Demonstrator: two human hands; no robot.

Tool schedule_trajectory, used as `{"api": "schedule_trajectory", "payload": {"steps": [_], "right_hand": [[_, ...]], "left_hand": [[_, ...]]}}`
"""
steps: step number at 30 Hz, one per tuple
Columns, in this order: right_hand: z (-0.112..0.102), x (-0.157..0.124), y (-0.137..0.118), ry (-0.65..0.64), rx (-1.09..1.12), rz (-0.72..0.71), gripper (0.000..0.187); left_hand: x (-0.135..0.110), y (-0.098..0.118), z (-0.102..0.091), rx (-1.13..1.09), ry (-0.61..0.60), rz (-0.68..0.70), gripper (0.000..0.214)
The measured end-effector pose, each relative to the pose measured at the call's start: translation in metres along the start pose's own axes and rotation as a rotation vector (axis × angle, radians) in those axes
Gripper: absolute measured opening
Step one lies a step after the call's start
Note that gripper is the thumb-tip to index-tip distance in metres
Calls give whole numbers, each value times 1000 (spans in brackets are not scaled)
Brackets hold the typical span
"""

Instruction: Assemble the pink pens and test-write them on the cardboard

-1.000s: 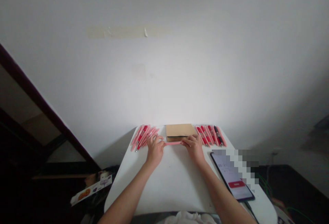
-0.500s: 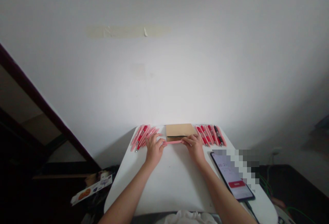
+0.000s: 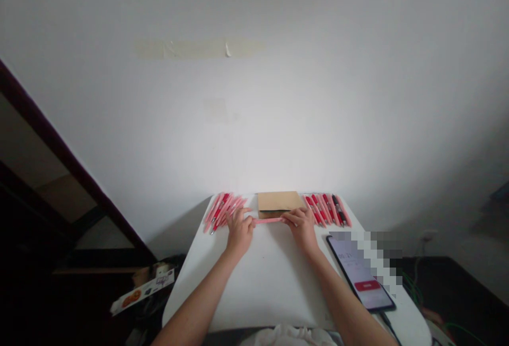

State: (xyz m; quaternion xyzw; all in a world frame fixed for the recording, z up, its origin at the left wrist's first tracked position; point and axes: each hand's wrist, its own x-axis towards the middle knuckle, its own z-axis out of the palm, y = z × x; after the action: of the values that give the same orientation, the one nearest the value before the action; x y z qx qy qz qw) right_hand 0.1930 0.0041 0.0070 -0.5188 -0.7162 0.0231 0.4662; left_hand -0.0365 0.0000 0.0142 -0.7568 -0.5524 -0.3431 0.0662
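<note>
A pink pen (image 3: 269, 221) lies crosswise between my hands, in front of a brown cardboard box (image 3: 278, 201). My left hand (image 3: 240, 229) pinches its left end between thumb and finger. At the other end, the fingers of my right hand (image 3: 301, 227) are closed on it. Beside my left hand is a row of pink and red pens (image 3: 218, 211), laid at a slant. A second group of pens (image 3: 318, 209), pink and red with a black pen (image 3: 339, 210) among them, sits to the right of the box. My fingers hide both tips of the held pen.
The white table (image 3: 266, 277) stands against a pale wall (image 3: 270, 97). On its right side lies a phone (image 3: 360, 272) with a cable at its lower end. A printed white carton (image 3: 143, 292) is off the table's left edge.
Both hands keep hold of the pink pen in nearly the same place. The whole view has shifted slightly.
</note>
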Motion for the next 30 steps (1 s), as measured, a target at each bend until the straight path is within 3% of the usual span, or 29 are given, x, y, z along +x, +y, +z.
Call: {"api": "schedule_trajectory", "payload": {"steps": [13, 26, 30], "right_hand": [[2, 0, 5, 3, -4, 4, 23], [-1, 0, 2, 4, 7, 14, 25], [1, 0, 6, -5, 2, 3, 23]], "left_hand": [[-1, -1, 0, -16, 48, 4, 8], [0, -1, -2, -12, 24, -15, 18], [-1, 0, -1, -6, 27, 4, 9]]}}
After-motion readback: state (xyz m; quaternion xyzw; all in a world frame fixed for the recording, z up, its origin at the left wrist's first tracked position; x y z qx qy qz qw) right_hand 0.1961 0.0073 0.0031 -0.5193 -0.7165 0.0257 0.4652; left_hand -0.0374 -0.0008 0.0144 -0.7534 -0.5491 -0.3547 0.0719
